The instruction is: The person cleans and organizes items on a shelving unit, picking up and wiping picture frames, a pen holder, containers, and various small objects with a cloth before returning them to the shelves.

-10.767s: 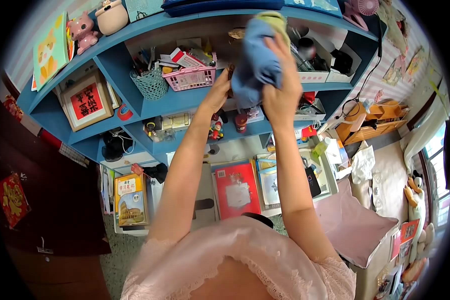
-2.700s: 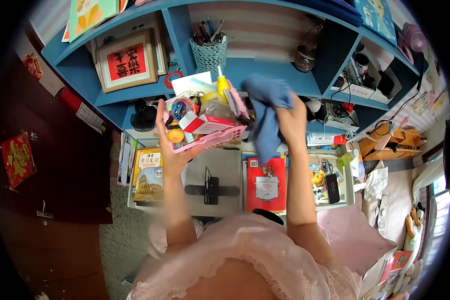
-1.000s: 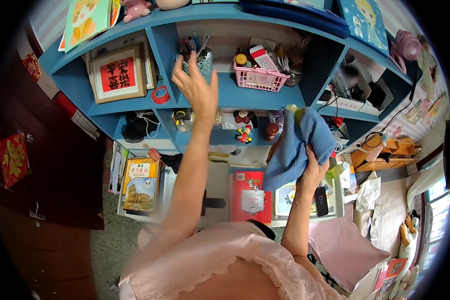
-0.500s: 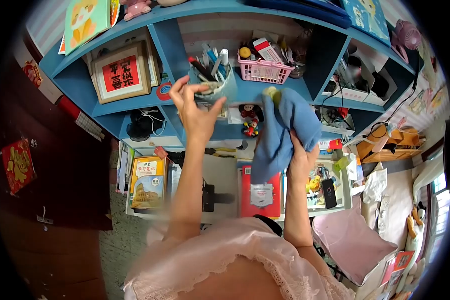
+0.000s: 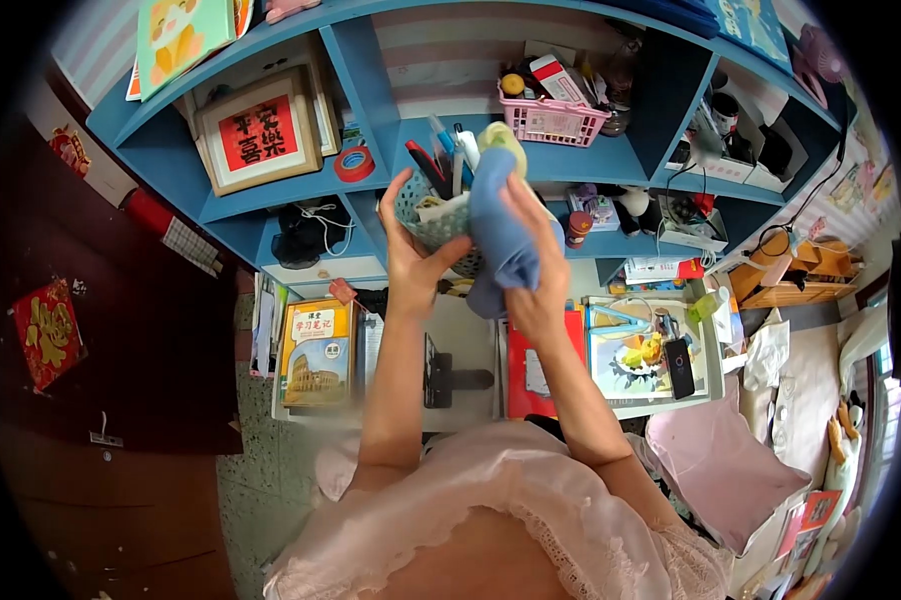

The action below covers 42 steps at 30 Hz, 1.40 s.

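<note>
My left hand (image 5: 418,240) is closed around a blue-green pen holder (image 5: 441,222) with a perforated wall, thumb at its front and fingers along its left side. Several pens (image 5: 445,165) and other slim items stick up out of it. In my right hand (image 5: 541,265) is a bunched blue cloth (image 5: 501,225), pressed against or close beside the holder's right side. A pale yellow-green part (image 5: 503,147) shows at the top of the cloth. Both hands are raised in front of the blue shelf (image 5: 411,140), above the desk. The cloth hides the holder's right wall.
A pink basket (image 5: 556,122) of small items and a roll of red tape (image 5: 354,164) sit on the shelf, left of which leans a framed picture (image 5: 261,135). Below are a yellow notebook (image 5: 317,352), a red book (image 5: 531,380), a black stand (image 5: 451,379) and a phone (image 5: 680,368).
The pen holder has come off the shelf area toward me, its grip now firmer in my left hand. My right hand has brought the cloth leftward to the holder.
</note>
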Each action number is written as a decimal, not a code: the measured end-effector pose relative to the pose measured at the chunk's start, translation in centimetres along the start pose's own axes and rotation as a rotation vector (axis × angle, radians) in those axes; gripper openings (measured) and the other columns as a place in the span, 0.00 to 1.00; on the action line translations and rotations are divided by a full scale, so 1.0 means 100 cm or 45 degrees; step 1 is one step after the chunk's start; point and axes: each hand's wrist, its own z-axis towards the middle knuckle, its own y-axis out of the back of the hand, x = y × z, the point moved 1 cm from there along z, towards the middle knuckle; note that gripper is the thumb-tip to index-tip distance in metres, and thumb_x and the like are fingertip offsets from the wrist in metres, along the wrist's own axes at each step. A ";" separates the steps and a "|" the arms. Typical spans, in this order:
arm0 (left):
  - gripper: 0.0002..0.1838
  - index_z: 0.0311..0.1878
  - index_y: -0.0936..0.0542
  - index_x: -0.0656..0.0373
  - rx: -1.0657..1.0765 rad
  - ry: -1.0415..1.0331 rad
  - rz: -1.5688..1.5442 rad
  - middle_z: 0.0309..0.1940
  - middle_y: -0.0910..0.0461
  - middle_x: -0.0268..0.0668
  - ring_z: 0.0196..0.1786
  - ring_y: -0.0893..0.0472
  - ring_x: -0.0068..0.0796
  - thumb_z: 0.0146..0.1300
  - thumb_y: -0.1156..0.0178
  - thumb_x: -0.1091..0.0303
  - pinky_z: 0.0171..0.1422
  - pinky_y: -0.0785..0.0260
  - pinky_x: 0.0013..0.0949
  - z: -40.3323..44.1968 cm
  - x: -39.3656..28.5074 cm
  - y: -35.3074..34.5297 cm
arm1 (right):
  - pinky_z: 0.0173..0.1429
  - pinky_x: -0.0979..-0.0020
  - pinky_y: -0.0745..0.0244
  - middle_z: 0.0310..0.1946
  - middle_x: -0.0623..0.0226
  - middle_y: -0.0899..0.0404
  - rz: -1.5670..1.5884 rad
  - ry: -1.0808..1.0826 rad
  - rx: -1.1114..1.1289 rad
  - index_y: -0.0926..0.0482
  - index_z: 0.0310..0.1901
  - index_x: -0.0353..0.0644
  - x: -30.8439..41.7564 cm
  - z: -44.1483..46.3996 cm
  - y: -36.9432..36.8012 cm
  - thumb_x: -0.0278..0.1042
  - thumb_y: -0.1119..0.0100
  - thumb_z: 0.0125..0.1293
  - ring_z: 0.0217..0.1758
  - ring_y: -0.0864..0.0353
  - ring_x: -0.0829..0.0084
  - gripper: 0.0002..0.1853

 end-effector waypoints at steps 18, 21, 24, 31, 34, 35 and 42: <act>0.36 0.61 0.37 0.62 -0.035 0.233 -0.295 0.51 0.27 0.39 0.53 0.25 0.31 0.54 0.36 0.54 0.59 0.34 0.32 -0.004 0.003 0.001 | 0.68 0.64 0.43 0.62 0.55 0.33 -0.389 0.312 -0.111 0.27 0.57 0.39 0.020 -0.030 -0.003 0.14 0.47 0.48 0.66 0.35 0.54 0.29; 0.38 0.61 0.37 0.62 0.020 0.119 0.074 0.52 0.27 0.38 0.51 0.24 0.31 0.53 0.34 0.51 0.57 0.31 0.34 -0.006 0.006 0.005 | 0.68 0.65 0.43 0.61 0.56 0.32 -0.403 0.236 -0.066 0.27 0.57 0.39 0.027 -0.030 0.001 0.15 0.45 0.47 0.66 0.35 0.56 0.30; 0.41 0.61 0.36 0.63 0.127 0.257 -0.359 0.53 0.27 0.39 0.53 0.25 0.31 0.51 0.33 0.46 0.59 0.32 0.32 -0.012 0.010 0.017 | 0.67 0.68 0.43 0.58 0.54 0.29 0.047 -0.197 -0.171 0.28 0.56 0.34 0.007 -0.030 0.007 0.19 0.54 0.53 0.65 0.33 0.63 0.25; 0.40 0.64 0.36 0.56 0.149 0.286 -0.150 0.59 0.30 0.38 0.59 0.28 0.33 0.58 0.46 0.35 0.64 0.36 0.39 -0.004 -0.005 0.016 | 0.67 0.66 0.43 0.60 0.52 0.31 -0.207 0.187 -0.388 0.29 0.57 0.33 0.024 -0.040 -0.017 0.16 0.57 0.51 0.65 0.33 0.58 0.27; 0.35 0.66 0.40 0.60 0.258 0.218 0.000 0.56 0.29 0.36 0.56 0.28 0.28 0.58 0.38 0.57 0.61 0.37 0.31 -0.007 -0.010 0.020 | 0.68 0.64 0.44 0.61 0.49 0.33 -0.378 0.365 -0.343 0.29 0.57 0.33 0.025 -0.036 -0.024 0.15 0.57 0.47 0.66 0.35 0.53 0.29; 0.35 0.66 0.40 0.60 0.241 0.219 -0.030 0.55 0.29 0.36 0.56 0.28 0.28 0.57 0.37 0.61 0.61 0.37 0.31 -0.010 -0.009 0.019 | 0.67 0.66 0.42 0.58 0.51 0.30 -0.363 0.343 -0.374 0.28 0.55 0.30 0.025 -0.036 -0.026 0.17 0.54 0.53 0.63 0.32 0.57 0.24; 0.46 0.64 0.40 0.65 0.164 0.298 -0.353 0.57 0.31 0.40 0.57 0.28 0.33 0.50 0.33 0.44 0.60 0.35 0.35 -0.017 -0.016 0.033 | 0.57 0.72 0.33 0.47 0.59 0.21 0.298 -0.434 -0.348 0.27 0.51 0.27 -0.009 -0.051 -0.031 0.25 0.44 0.59 0.50 0.24 0.72 0.18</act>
